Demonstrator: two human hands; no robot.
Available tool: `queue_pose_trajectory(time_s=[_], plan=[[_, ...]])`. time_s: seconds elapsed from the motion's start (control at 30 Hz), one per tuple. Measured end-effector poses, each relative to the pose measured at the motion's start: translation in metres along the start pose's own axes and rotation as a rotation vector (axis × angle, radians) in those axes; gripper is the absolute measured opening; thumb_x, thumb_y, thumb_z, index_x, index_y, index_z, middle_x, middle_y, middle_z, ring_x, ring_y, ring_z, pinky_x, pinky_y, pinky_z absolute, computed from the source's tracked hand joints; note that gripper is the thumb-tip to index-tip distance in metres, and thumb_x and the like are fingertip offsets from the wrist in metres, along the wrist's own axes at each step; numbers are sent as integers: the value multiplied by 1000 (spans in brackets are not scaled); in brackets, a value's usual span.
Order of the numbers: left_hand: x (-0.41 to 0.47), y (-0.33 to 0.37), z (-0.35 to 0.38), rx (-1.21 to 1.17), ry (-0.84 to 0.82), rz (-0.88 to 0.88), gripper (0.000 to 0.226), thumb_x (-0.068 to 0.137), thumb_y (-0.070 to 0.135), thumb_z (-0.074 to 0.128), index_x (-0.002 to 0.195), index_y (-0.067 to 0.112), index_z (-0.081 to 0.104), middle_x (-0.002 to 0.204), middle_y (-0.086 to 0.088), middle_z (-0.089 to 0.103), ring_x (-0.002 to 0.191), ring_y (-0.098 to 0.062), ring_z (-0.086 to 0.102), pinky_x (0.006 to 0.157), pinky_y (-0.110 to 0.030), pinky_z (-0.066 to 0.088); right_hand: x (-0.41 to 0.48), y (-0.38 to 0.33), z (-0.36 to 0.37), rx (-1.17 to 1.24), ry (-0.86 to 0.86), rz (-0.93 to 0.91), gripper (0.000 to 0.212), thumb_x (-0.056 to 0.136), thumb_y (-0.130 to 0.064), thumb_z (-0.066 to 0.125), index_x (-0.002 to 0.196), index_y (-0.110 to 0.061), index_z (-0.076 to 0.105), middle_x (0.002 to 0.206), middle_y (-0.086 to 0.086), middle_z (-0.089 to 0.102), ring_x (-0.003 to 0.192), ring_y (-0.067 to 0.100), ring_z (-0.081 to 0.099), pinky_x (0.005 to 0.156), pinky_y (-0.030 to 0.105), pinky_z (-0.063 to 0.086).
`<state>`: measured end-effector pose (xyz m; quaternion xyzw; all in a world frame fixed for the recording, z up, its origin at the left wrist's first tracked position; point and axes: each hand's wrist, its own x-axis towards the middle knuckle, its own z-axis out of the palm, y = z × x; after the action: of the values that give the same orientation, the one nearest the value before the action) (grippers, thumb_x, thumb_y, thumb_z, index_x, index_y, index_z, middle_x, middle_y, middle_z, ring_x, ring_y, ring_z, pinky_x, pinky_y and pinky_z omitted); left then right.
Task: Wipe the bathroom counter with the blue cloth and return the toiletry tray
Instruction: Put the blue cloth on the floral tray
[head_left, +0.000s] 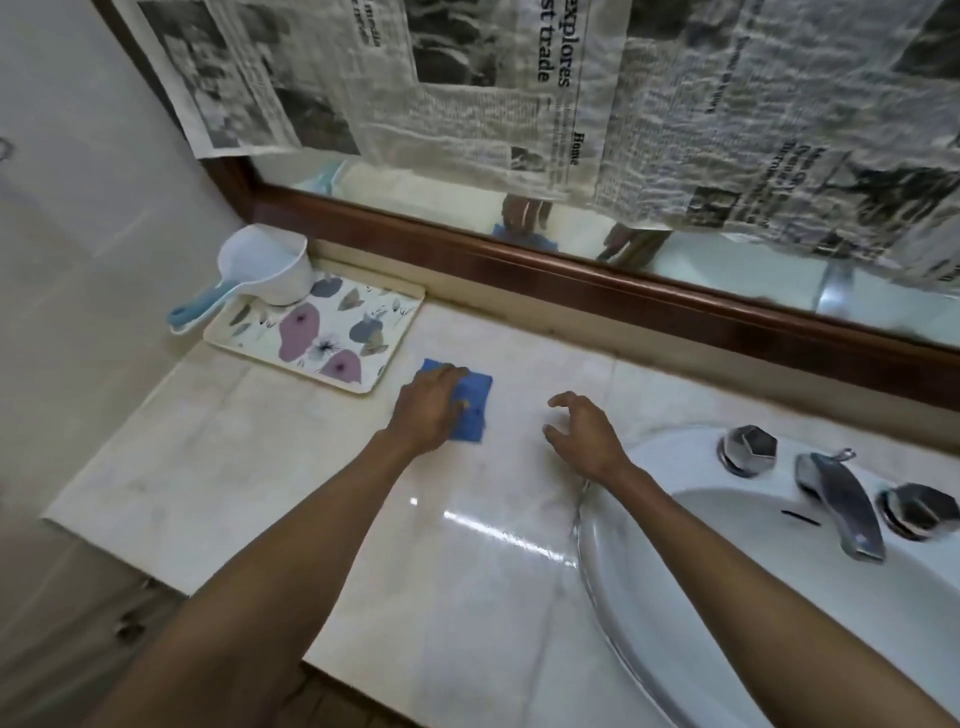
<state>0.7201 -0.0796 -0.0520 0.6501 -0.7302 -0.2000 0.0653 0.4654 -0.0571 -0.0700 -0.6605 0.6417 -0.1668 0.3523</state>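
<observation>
The left hand (434, 402) lies palm down on the blue cloth (470, 408) at the middle of the frame, fingers flattened over it and pressing it to the counter (291, 467); it is a press rather than a closed grip. The cloth is folded, with its long axis running from upper left to lower right, and only its right part shows past the fingers. The right hand (587, 434) sits just right of centre, empty, fingers spread and curled, fingertips on or just above the counter; contact cannot be confirmed.

The toiletry tray (317, 332) lies up and to the left of the cloth, near it but not touching. Its long axis runs from upper right to lower left, and its nearest corner points toward the left hand. The left hand is clearly the nearer of the two. A white scoop with a blue handle (260, 275) rests on the tray's far corner, the handle overhanging to the left. No toiletries are visible on the tray.

Count: one cloth, one tray, one scoop, two hands, one basin (727, 597) at lower right, one spout (841, 509) and two tap knobs. Newspaper sheets (519, 104) hang over the mirror (675, 270) along the top.

Judgement: wiping is under way and the tray's return is not yet begun. The strip between cloth and tray is the next ground to cover, and a stroke that way risks nudging the tray's corner.
</observation>
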Motion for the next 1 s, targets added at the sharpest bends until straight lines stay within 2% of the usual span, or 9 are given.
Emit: queue_pose_trajectory(time_s=[0.2, 0.33, 0.43, 0.53, 0.7, 0.77, 0.83, 0.93, 1.0], plan=[[56, -23, 5, 257, -196, 192, 76, 94, 52, 58, 157, 25, 26, 164, 2, 27, 154, -27, 15, 122, -50, 10, 31, 5, 31, 2, 78, -3, 43, 90, -18, 64, 130, -11, 53, 137, 8, 51, 128, 30, 45, 107, 40, 37], [76, -29, 6, 256, -229, 225, 76, 85, 58, 66, 149, 25, 40, 149, -2, 45, 144, -26, 32, 122, -50, 11, 42, 6, 41, -40, 167, -18, 42, 89, -16, 62, 129, -9, 53, 135, 9, 52, 126, 31, 44, 105, 41, 38], [83, -30, 3, 227, -245, 221, 63, 80, 60, 70, 131, 26, 56, 122, 1, 57, 119, -23, 49, 106, -44, 32, 48, 1, 47, -59, 214, -4, 41, 89, -16, 61, 129, -10, 54, 136, 8, 50, 127, 29, 43, 107, 42, 37], [90, -33, -1, 116, -270, 223, 39, 78, 55, 76, 83, 21, 58, 91, 4, 50, 87, -21, 52, 72, -35, 37, 57, -6, 50, -84, 245, 35, 39, 90, -16, 61, 128, -11, 55, 134, 8, 50, 126, 29, 43, 105, 40, 37], [100, -52, -10, -237, -278, 154, 44, 75, 41, 83, 66, 14, 50, 66, 3, 50, 63, -16, 46, 63, -35, 38, 65, -18, 59, -100, 284, 113, 39, 91, -17, 61, 129, -11, 55, 134, 9, 50, 125, 28, 43, 106, 40, 37], [103, -62, -21, -340, -263, 135, 36, 75, 40, 83, 72, 16, 56, 65, 2, 55, 62, -17, 49, 62, -35, 39, 69, -24, 67, -104, 309, 151, 38, 91, -18, 60, 129, -12, 55, 135, 9, 50, 126, 28, 43, 106, 39, 37], [107, -78, -31, -436, -205, 88, 31, 74, 40, 85, 94, 23, 68, 77, 2, 64, 69, -15, 56, 66, -32, 44, 75, -35, 78, -119, 333, 182, 38, 92, -19, 60, 128, -13, 55, 136, 9, 48, 127, 28, 43, 107, 40, 37], [111, -112, -49, -619, -124, 21, 53, 74, 39, 86, 123, 36, 67, 103, -4, 72, 94, -21, 67, 86, -38, 56, 87, -58, 100, -162, 362, 192, 38, 92, -23, 59, 129, -12, 55, 141, 12, 45, 132, 31, 40, 110, 44, 32], [112, -136, -61, -660, -63, -2, 60, 77, 36, 84, 133, 38, 62, 116, -7, 71, 103, -26, 66, 93, -39, 55, 94, -74, 120, -196, 375, 191, 40, 95, -27, 56, 132, -12, 53, 148, 14, 40, 138, 33, 36, 115, 46, 26]])
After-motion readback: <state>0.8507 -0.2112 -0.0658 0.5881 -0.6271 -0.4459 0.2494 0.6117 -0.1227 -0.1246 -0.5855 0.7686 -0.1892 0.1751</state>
